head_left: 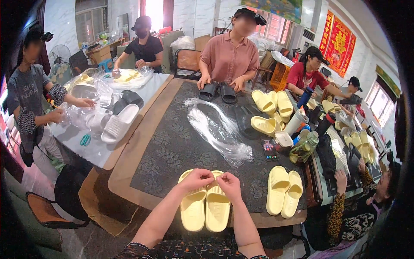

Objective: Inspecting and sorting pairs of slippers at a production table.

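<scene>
A pair of pale yellow slide sandals [217, 212] lies side by side at the near edge of the table, toes pointing away from me. My left hand [197, 179] is closed in a pinch over the toe end of the left sandal. Close beside it, my right hand [228, 185] pinches above the right sandal's toe. Whatever is between my fingers is too small to make out. Farther in lies a bundle of thin transparent plastic strands [207, 125]. A second yellow pair of slides [277, 190] sits to the right of my hands.
Across the table a person holds black slides [217, 92]. More yellow slides [269, 103], bottles [305, 144] and a phone [269, 149] crowd the right side. On the left table [92, 146], another person handles plastic bags by white slides [120, 124]. A chair [51, 209] stands lower left.
</scene>
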